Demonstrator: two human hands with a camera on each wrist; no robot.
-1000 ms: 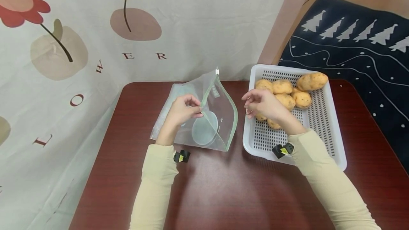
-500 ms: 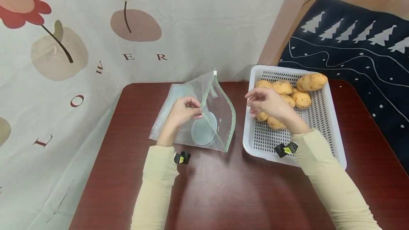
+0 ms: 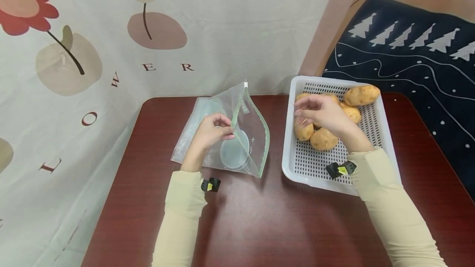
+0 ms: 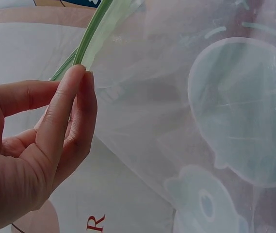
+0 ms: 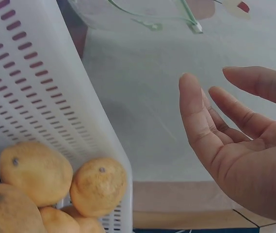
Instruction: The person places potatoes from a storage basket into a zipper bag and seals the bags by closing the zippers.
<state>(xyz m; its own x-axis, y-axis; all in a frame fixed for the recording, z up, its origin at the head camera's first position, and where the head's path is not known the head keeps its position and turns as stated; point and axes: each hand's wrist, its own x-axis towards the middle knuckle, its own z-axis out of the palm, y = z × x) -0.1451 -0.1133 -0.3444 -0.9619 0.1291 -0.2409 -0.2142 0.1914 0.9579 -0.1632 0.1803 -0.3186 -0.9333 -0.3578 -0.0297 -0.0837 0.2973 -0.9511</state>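
My left hand [image 3: 213, 131] pinches the green-edged rim of a clear zip bag [image 3: 211, 158] between thumb and fingers. The bag's mouth gapes to the right, with a white slider at its upper corner; pale blue printed shapes show on its side. In the left wrist view the thumb and a finger meet on the green zip strip [image 4: 93, 30]. My right hand [image 3: 326, 112] hovers over the potatoes [image 3: 324, 139] in the white basket, fingers loosely bent and holding nothing. The right wrist view shows a gap between its thumb and fingers.
A white perforated plastic basket [image 3: 304, 178] stands at the right of the dark red table [image 3: 256, 226], with several potatoes towards its back left. Behind hangs a pale printed curtain [image 3: 237, 32]; a navy cloth with white trees [image 3: 404, 61] lies to the right.
My right hand has moved right, from the basket's left rim to above the potatoes. My left hand keeps its pinch, and the bag's mouth has shifted slightly left.
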